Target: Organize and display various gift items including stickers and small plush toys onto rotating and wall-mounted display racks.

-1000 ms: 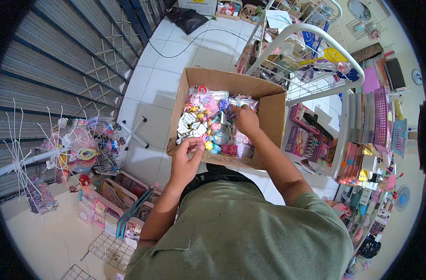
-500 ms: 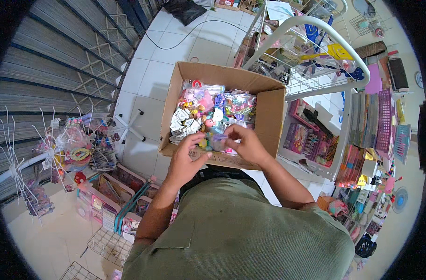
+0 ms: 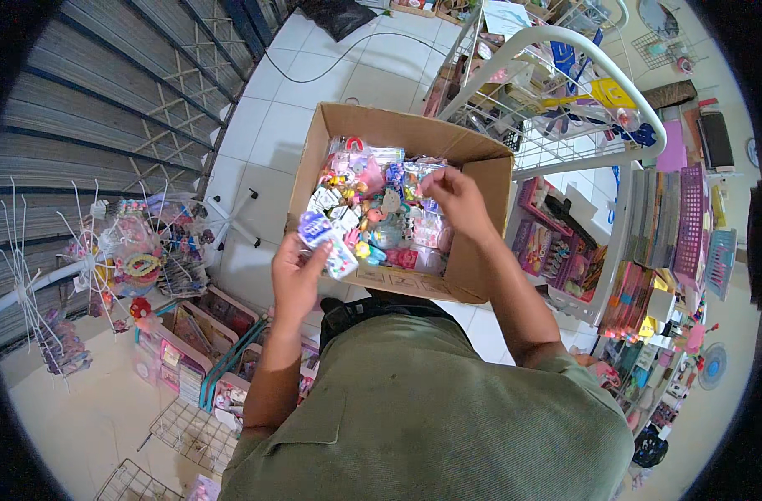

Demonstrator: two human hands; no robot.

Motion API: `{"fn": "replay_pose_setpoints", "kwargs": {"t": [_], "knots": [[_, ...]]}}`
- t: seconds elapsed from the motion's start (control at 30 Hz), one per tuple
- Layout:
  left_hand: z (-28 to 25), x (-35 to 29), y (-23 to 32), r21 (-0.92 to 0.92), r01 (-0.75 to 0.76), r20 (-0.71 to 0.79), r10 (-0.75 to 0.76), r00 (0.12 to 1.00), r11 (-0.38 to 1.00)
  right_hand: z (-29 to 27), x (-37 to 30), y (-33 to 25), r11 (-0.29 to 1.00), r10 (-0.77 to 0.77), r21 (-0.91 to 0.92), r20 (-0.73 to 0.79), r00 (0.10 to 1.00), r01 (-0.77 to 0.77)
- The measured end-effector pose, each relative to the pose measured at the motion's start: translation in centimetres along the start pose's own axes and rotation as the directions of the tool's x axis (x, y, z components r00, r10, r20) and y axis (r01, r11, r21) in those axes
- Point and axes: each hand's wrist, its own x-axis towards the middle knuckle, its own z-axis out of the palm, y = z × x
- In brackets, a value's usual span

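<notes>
My left hand (image 3: pixel 294 280) is at the near left corner of an open cardboard box (image 3: pixel 398 129). Between its thumb and fingers it grips a small carded packet (image 3: pixel 339 259) with a purple top and a pale lower part dotted with colour. Over the right side of the box, my right hand (image 3: pixel 456 204) has its fingers bent together above the contents; whatever they hold, if anything, is hidden. Inside lie white packets with dark marks (image 3: pixel 326 200), a pink packet (image 3: pixel 370 177), a yellow flower-shaped piece (image 3: pixel 362 250) and several other plastic-wrapped trinkets.
Beyond the box's right side stands a white wire cart (image 3: pixel 556 154) loaded with goods. To the left are a wire display stand (image 3: pixel 88 267) hung with packets and pink bins (image 3: pixel 189 334). A black cable (image 3: pixel 314 81) runs over the white tiles behind the box.
My left hand has moved slightly left and now holds the carded packet. My right hand has left the near middle of the box, going up and to the right.
</notes>
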Motion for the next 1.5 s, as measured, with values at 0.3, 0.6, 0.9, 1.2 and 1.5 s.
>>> {"fn": "replay_pose_setpoints", "kwargs": {"t": [0.3, 0.6, 0.9, 1.2, 1.5], "knots": [[-1.4, -0.4, 1.1, -0.009, -0.046, -0.142, 0.044, 0.989, 0.999, 0.4, 8.3, 6.1, 0.194, -0.09, -0.978, -0.095, 0.991, -0.076], [-1.9, -0.9, 0.7, -0.005, -0.027, -0.144, 0.026, 0.989, 1.0, -1.3, 7.9, 6.0, 0.107, -0.239, -0.994, -0.051, 0.97, -0.026], [-0.2, 0.2, 0.9, -0.026, -0.011, -0.08, 0.009, 0.997, 1.0, -2.8, 4.0, 2.5, 0.829, 0.355, 0.461, 0.005, 0.935, -0.317], [0.5, 0.4, 0.8, -0.025, -0.028, -0.041, 0.027, 0.999, 0.999, -1.6, 3.1, 4.4, 0.758, 0.398, 0.534, 0.078, 0.914, -0.376], [-0.6, -0.7, 0.8, -0.058, -0.039, -0.081, 0.034, 0.996, 0.998, 0.6, 3.3, 2.7, 0.925, 0.376, 0.009, -0.173, 0.91, -0.381]]}}
